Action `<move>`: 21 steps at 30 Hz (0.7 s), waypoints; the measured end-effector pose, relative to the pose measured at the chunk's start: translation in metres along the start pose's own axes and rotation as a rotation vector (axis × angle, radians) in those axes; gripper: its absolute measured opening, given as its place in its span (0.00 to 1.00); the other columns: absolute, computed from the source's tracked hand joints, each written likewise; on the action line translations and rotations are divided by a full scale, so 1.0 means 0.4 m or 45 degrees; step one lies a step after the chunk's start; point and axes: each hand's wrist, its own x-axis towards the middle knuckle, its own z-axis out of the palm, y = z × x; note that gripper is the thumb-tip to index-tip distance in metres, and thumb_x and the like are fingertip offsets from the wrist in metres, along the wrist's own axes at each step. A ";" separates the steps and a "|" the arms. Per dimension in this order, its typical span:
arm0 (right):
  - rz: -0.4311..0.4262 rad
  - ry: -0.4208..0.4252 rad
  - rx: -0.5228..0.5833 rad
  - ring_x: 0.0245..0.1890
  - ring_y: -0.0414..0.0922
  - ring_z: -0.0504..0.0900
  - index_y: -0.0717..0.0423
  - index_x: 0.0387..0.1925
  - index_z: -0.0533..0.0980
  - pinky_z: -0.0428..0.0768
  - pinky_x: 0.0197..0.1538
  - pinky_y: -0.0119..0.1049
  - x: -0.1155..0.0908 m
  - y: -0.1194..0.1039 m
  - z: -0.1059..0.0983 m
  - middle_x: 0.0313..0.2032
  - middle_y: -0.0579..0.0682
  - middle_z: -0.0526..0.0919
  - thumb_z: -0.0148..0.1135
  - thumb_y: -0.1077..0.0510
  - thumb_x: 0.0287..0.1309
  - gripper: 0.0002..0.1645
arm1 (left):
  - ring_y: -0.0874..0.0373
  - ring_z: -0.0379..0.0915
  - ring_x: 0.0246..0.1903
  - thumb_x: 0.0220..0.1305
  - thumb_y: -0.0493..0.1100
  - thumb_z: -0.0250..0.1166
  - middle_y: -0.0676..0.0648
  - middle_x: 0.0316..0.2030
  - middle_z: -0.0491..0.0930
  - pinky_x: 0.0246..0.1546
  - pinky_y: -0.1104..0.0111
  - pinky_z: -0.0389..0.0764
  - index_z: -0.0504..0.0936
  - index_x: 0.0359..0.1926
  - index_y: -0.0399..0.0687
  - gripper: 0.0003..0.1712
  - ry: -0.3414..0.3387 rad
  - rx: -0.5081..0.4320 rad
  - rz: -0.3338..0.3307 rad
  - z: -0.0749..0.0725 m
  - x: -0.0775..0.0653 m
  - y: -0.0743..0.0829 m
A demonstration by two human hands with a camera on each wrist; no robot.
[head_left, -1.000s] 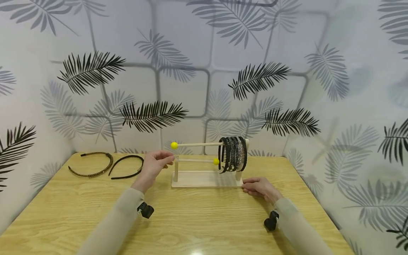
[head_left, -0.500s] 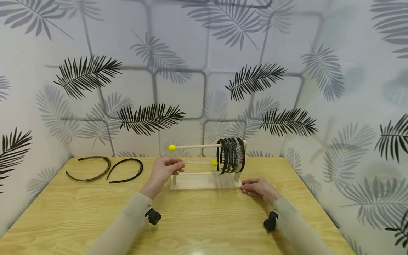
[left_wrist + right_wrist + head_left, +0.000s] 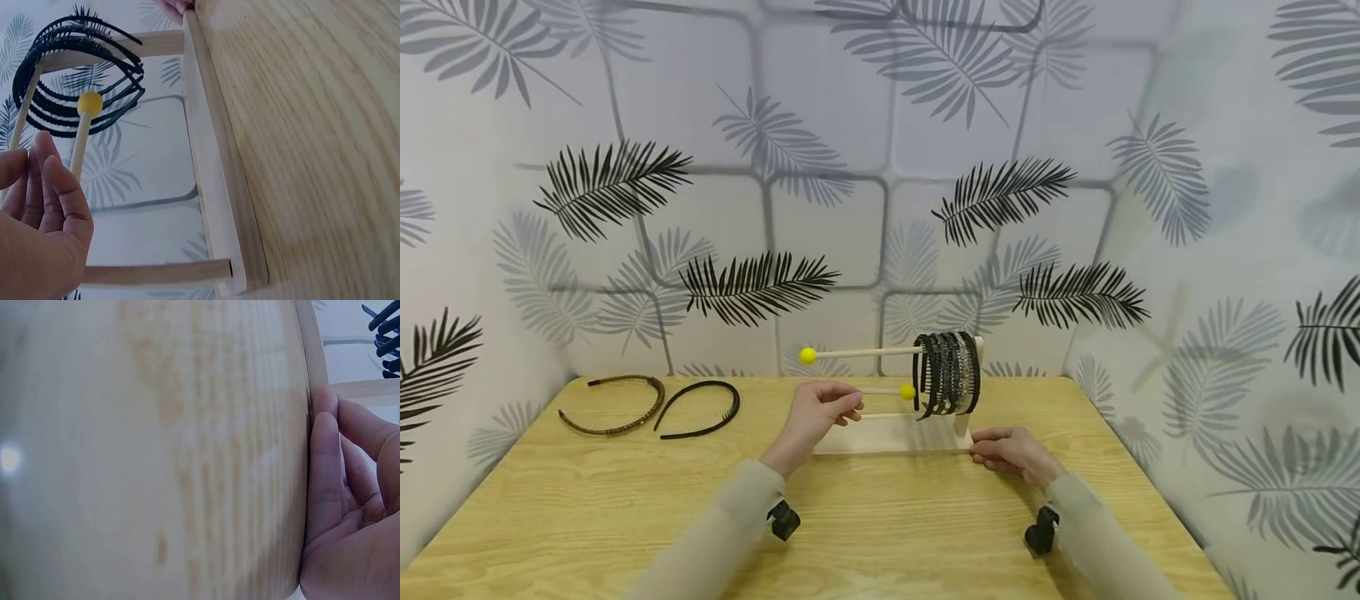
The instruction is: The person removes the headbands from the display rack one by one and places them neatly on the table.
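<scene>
A pale wooden stand [image 3: 887, 435] has an upper rod [image 3: 872, 352] and a shorter lower rod [image 3: 883, 391], both tipped with yellow balls. Several dark headbands [image 3: 951, 375], some glittery, hang bunched on the stand's right side. My left hand [image 3: 820, 417] hovers before the lower rod, hiding its left part and the left post. In the left wrist view its fingers [image 3: 62, 194] are loosely bent, and I see nothing between them. At the base's right front corner, my right hand [image 3: 1015, 454] pinches the edge; the right wrist view shows thumb and fingers there.
On the table's left lie a brown headband [image 3: 625, 429] and a black headband [image 3: 711, 429], side by side. The wooden table [image 3: 887, 525] meets a wall [image 3: 850, 225] with a leaf pattern behind the stand.
My left hand has moved right, from the stand's left post along the lower rod toward the hanging headbands. My right hand stays at the base corner. The view has shifted slightly.
</scene>
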 end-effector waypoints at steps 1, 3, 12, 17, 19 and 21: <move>0.003 0.002 -0.007 0.31 0.35 0.86 0.69 0.62 0.72 0.83 0.35 0.27 0.000 0.000 0.000 0.37 0.50 0.88 0.64 0.63 0.62 0.28 | 0.56 0.84 0.32 0.66 0.41 0.66 0.39 0.37 0.86 0.39 0.55 0.84 0.85 0.46 0.37 0.12 -0.003 -0.003 0.011 0.007 -0.001 0.001; 0.007 0.002 -0.023 0.32 0.35 0.86 0.69 0.62 0.71 0.83 0.35 0.26 0.000 -0.001 0.000 0.37 0.49 0.88 0.64 0.62 0.62 0.28 | 0.56 0.84 0.31 0.66 0.41 0.66 0.38 0.37 0.86 0.38 0.58 0.84 0.86 0.45 0.37 0.12 -0.009 -0.003 0.034 0.021 -0.002 0.000; 0.007 0.007 -0.019 0.32 0.35 0.86 0.68 0.63 0.71 0.83 0.34 0.26 -0.001 0.001 0.000 0.38 0.49 0.89 0.63 0.61 0.64 0.28 | 0.59 0.82 0.29 0.64 0.43 0.68 0.41 0.34 0.86 0.35 0.62 0.83 0.86 0.44 0.39 0.12 -0.027 -0.017 0.082 0.085 0.003 -0.006; 0.019 0.001 -0.011 0.32 0.35 0.86 0.68 0.63 0.71 0.83 0.34 0.26 0.002 0.003 0.001 0.38 0.49 0.89 0.64 0.61 0.63 0.28 | 0.61 0.81 0.29 0.64 0.42 0.68 0.41 0.34 0.87 0.35 0.62 0.83 0.86 0.44 0.37 0.13 -0.032 -0.067 0.084 0.108 0.007 -0.007; 0.012 0.004 -0.007 0.32 0.35 0.86 0.68 0.62 0.72 0.83 0.34 0.26 0.003 0.003 0.001 0.37 0.49 0.89 0.64 0.62 0.63 0.28 | 0.61 0.81 0.29 0.64 0.42 0.68 0.42 0.35 0.87 0.36 0.61 0.83 0.85 0.46 0.35 0.14 -0.034 -0.094 0.078 0.115 0.009 -0.009; -0.003 -0.015 -0.010 0.32 0.35 0.86 0.69 0.62 0.71 0.83 0.35 0.26 0.002 0.003 0.003 0.38 0.49 0.88 0.64 0.62 0.63 0.28 | 0.58 0.82 0.31 0.65 0.41 0.67 0.44 0.34 0.87 0.39 0.56 0.84 0.84 0.48 0.33 0.16 -0.039 -0.106 0.067 0.123 0.012 -0.012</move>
